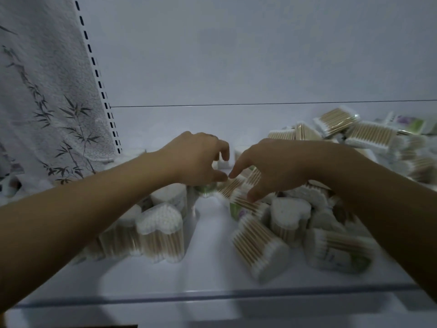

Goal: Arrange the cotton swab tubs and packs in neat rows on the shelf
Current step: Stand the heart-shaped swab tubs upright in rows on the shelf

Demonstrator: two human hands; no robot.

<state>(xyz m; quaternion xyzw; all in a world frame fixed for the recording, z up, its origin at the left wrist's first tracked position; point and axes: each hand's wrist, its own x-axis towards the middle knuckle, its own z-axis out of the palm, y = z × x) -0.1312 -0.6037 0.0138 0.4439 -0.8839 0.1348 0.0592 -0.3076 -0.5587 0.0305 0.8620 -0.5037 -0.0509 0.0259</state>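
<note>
Heart-shaped cotton swab tubs (160,221) stand upright in a group at the left of the white shelf (208,273). Other tubs lie tipped on their sides (257,249) at the right, around one upright tub (289,214). Flat swab packs (371,136) are heaped at the back right. My left hand (198,159) arches over a green-labelled tub (204,190), thumb and fingers curved with a gap between them. My right hand (272,166) is spread over loose packs (238,197), its thumb touching one and its index finger meeting my left thumb.
A grey towel with a bamboo print (47,102) hangs at the left, beside a slotted shelf upright (101,86). The shelf's back panel (236,55) is plain white. A clear rail (212,297) runs along the front edge. Bare shelf shows between the two tub groups.
</note>
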